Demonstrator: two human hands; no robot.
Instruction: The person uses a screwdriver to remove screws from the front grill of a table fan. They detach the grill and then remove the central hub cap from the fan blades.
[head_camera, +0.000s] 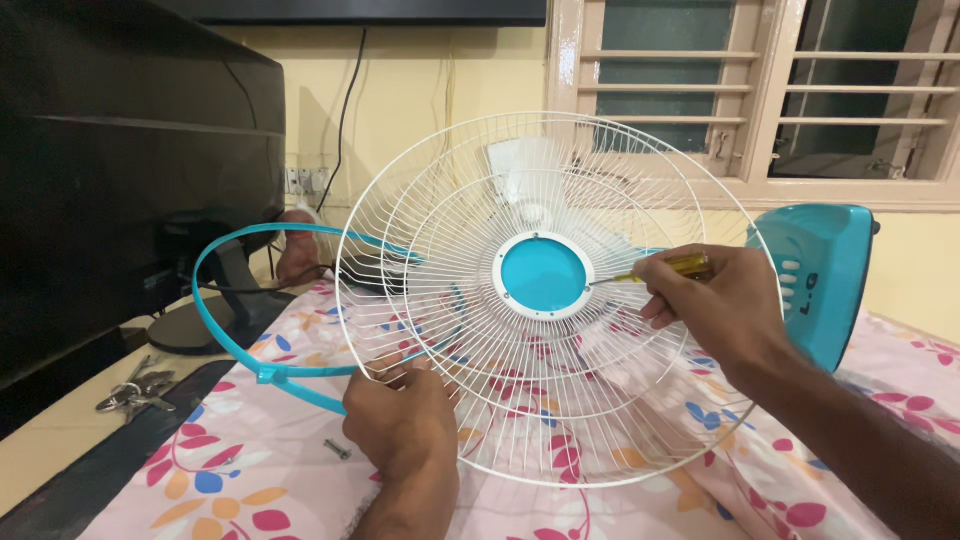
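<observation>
The left hand (400, 420) pinches the lower rim of 1 white wire fan guard (450, 330), held upright over the floral cloth (250, 480). The right hand (715, 305), fingers pressed together, holds 1 yellow-handled screwdriver (660, 270) with its tip at the guard's blue centre disc (543, 276). 1 blue rim ring (230, 340), 1 loose screw (337, 449), 1 key bunch (135, 392) and 1 blue fan body (825, 275) lie around.

Left hand (400, 420) clenched, right hand (705, 300) pinching.

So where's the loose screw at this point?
In the head view the screw lies low and left on the floral cloth, just left of the left hand gripping the white fan guard, below the blue rim ring.
</observation>
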